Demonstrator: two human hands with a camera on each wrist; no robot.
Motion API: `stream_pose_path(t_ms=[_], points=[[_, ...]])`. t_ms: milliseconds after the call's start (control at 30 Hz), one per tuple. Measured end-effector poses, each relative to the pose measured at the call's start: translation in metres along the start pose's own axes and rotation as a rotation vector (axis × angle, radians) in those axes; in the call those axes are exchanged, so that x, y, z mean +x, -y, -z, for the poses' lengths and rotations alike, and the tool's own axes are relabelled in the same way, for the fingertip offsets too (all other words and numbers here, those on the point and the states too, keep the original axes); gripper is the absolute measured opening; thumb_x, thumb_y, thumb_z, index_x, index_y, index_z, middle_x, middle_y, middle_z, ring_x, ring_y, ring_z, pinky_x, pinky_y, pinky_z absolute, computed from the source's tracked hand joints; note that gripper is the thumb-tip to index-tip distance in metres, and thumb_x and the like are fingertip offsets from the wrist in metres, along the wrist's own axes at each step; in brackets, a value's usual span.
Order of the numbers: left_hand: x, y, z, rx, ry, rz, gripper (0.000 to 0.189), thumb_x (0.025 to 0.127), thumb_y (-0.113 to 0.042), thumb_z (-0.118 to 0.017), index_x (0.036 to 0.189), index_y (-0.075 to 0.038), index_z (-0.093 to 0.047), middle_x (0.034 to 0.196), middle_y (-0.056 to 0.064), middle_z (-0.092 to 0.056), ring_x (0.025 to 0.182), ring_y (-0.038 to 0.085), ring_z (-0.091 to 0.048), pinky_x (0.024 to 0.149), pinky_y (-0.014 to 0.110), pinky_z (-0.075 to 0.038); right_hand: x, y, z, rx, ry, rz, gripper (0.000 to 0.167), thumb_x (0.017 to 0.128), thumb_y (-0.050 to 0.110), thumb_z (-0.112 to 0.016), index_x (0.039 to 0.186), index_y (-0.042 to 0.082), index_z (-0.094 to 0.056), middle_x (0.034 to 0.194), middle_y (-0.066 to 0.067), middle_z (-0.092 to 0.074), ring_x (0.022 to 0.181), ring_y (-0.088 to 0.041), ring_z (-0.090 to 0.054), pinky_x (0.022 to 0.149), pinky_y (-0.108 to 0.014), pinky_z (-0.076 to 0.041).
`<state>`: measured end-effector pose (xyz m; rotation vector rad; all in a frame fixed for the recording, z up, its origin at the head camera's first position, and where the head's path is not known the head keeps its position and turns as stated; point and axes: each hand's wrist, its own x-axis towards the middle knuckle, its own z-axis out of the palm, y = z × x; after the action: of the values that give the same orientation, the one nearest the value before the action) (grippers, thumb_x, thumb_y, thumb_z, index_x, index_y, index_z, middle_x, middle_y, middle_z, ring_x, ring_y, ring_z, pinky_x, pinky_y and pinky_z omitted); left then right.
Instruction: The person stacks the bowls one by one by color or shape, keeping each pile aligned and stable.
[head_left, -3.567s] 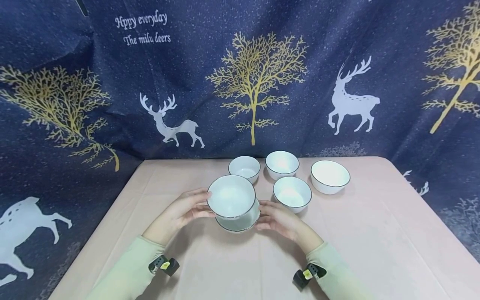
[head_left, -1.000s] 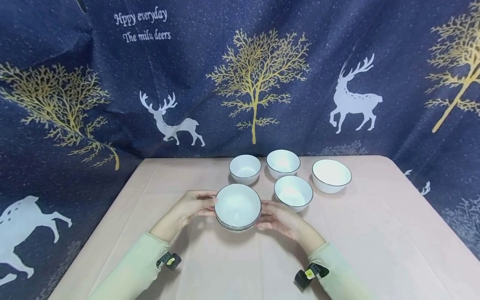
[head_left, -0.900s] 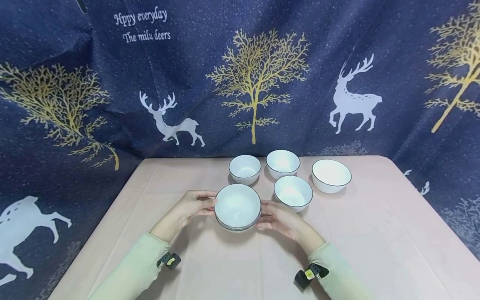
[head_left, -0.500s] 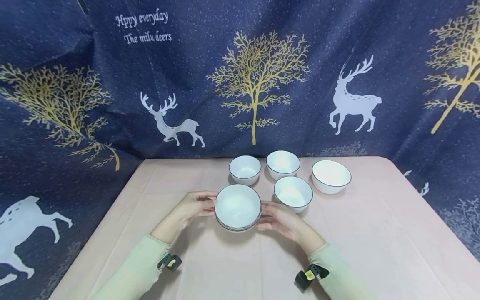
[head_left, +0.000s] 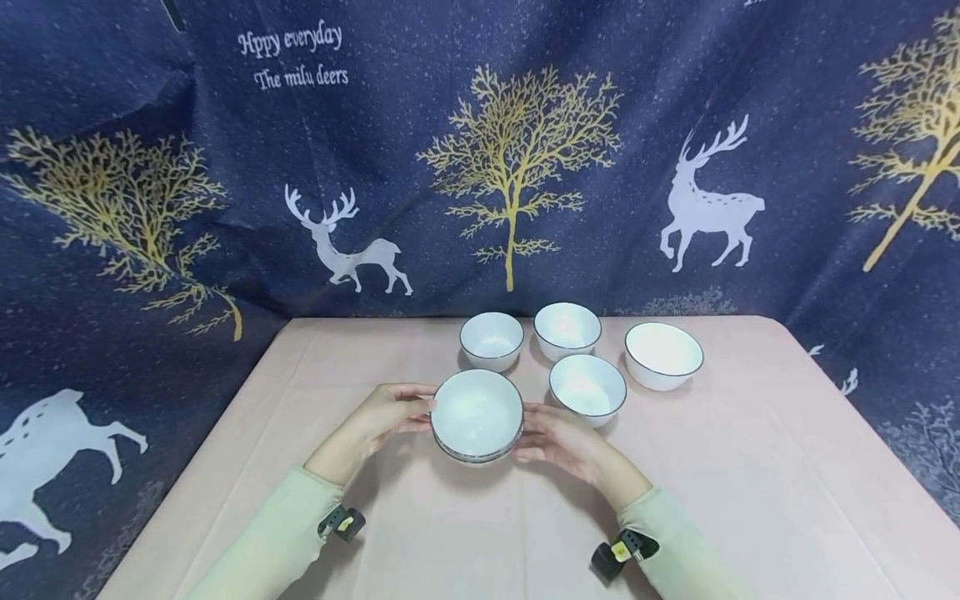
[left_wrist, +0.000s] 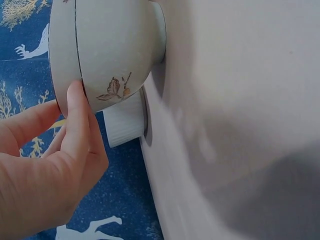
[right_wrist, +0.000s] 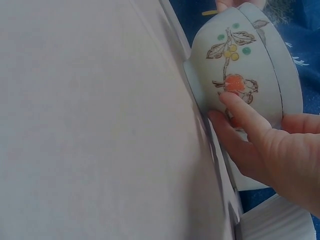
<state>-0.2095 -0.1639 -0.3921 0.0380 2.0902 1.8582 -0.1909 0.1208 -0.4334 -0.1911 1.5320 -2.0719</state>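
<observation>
Both sides of the stacked bowls [head_left: 477, 414] are taken up by the left hand [head_left: 386, 414] and right hand [head_left: 564, 443]. Behind, the way is obstructed by four other bowls [head_left: 587, 387], only narrow gaps being left among them, then by a cloth [head_left: 420, 100]. Passage is left across the near surface [head_left: 465, 542], between the sleeves [head_left: 270, 533].

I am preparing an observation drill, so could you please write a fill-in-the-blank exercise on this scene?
While the left hand and right hand hold the bowl stack, ____ other bowls stand on the table.
On the backdrop, the word after "Hppy" is ____.
The deer printed there are ____ in colour.
Missing words: four; everyday; white.
</observation>
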Motion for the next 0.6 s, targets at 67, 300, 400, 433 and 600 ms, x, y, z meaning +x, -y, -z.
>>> stream_pose_path(t_ms=[67,300,400,433,600], points=[[-0.0008,-0.0002,-0.0003,0.000,0.002,0.003,0.041,0.092,-0.001,-0.060,0.129,0.014,-0.051,0.102,0.018,-0.067,0.078,0.019,-0.067,0.082,0.036,-0.059,-0.0004,-0.0002,-0.0002,-0.001,0.002,-0.003,0.055,0.103,0.011,-0.038,0.146,-0.014,-0.015,0.142,-0.038,-0.030,0.118,-0.033,-0.054,0.101,-0.046,-0.048],[-0.0031,-0.0008,-0.0010,-0.001,0.000,0.009,0.042,0.092,-0.003,-0.060,0.130,0.013,-0.050,0.104,0.017,-0.065,0.077,0.017,-0.065,0.080,0.033,-0.060,-0.0002,-0.0001,0.0004,0.000,0.000,-0.010,0.054,0.103,0.010,-0.038,0.145,-0.015,-0.015,0.143,-0.038,-0.030,0.119,-0.033,-0.053,0.102,-0.045,-0.047],[-0.0046,-0.0012,-0.0010,-0.008,-0.016,0.000,0.043,0.092,0.000,-0.057,0.132,0.014,-0.047,0.105,0.018,-0.063,0.078,0.017,-0.065,0.080,0.032,-0.060,-0.0003,-0.0003,0.0013,-0.011,-0.001,-0.014,0.053,0.103,0.010,-0.037,0.145,-0.015,-0.016,0.140,-0.036,-0.034,0.116,-0.031,-0.055,0.102,-0.045,-0.047],[-0.0051,-0.0013,-0.0008,-0.010,-0.021,-0.005,0.044,0.092,0.000,-0.056,0.133,0.014,-0.046,0.104,0.018,-0.062,0.078,0.017,-0.065,0.081,0.032,-0.060,-0.0004,-0.0005,0.0017,-0.015,-0.004,-0.015,0.053,0.103,0.009,-0.037,0.145,-0.015,-0.016,0.138,-0.035,-0.036,0.114,-0.030,-0.056,0.102,-0.045,-0.047],[-0.0072,-0.0029,-0.0010,-0.036,-0.054,-0.015,0.046,0.092,0.002,-0.053,0.135,0.014,-0.042,0.103,0.018,-0.059,0.081,0.017,-0.065,0.084,0.033,-0.059,-0.0020,-0.0011,0.0039,-0.053,-0.020,-0.027,0.054,0.101,0.007,-0.039,0.145,-0.015,-0.016,0.134,-0.031,-0.042,0.109,-0.029,-0.059,0.102,-0.044,-0.048]])
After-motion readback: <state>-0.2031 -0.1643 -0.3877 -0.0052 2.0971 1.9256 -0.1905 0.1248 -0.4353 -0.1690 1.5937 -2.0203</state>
